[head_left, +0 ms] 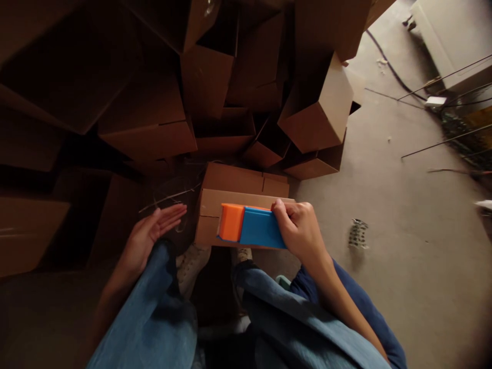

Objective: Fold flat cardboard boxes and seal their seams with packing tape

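Fingers: the left hand's fingers [171,214] are spread and open, holding nothing; the right hand's fingers [282,212] curl closely over the blue end of the block.

Left side: the bare left hand [144,241] hangs open just beside the box, palm turned toward the block and not touching it. A pile of brown cardboard boxes [207,82] rises beyond it.

Middle: the rectangular blue-and-orange plastic block [249,225] lies on the near flap of an open brown cardboard box [234,179].

Direction: the block's long axis runs left to right across the view, its orange end pointing toward the left hand and its blue end toward the right.

Right side: the right hand [298,230] grips the block from the right. Past it, a crumpled silver packet [358,234] lies on the grey concrete floor [346,169].

Risk: the block could tip or slide off the flap if the soft cardboard gives way or the right hand's grip loosens, since only one hand is on it.
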`<state>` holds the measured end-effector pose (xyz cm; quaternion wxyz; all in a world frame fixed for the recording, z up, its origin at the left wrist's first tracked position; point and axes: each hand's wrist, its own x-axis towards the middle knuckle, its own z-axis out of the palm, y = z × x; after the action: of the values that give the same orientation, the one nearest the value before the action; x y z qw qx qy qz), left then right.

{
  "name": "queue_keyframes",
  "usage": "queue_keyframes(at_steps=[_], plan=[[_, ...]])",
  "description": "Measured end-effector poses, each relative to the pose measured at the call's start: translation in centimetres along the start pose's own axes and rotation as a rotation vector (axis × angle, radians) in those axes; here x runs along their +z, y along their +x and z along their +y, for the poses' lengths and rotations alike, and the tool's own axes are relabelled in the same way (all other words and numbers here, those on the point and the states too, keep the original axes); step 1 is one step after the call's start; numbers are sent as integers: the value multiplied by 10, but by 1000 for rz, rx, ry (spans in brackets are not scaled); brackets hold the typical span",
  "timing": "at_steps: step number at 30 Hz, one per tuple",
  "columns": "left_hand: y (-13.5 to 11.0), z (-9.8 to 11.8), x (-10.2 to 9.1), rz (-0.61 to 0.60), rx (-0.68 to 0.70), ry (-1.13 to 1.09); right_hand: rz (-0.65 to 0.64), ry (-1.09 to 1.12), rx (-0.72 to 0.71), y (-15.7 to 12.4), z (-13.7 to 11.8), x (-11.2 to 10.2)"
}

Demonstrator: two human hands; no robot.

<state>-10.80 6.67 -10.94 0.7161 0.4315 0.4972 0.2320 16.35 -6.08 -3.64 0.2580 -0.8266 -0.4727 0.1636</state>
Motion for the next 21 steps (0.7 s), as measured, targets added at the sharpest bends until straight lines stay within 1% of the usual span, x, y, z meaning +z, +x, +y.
queue_keyframes(at_steps=[2,5,8,11,15,21], plan=[[-7,5,5,-60,-36,42,3,-2,-3,0,0,0],[-10,5,13,-111,-60,85,2,0,-4,0,0,0],[-7,-2,18,-156,-81,93,2,5,0,-1,0,0],[-2,-12,17,-187,-98,69,2,6,5,-1,0,0],[7,-26,15,-193,-120,41,-2,6,6,0,0,0],[23,-43,20,-154,-159,23,8,4,2,-1,0,0]])
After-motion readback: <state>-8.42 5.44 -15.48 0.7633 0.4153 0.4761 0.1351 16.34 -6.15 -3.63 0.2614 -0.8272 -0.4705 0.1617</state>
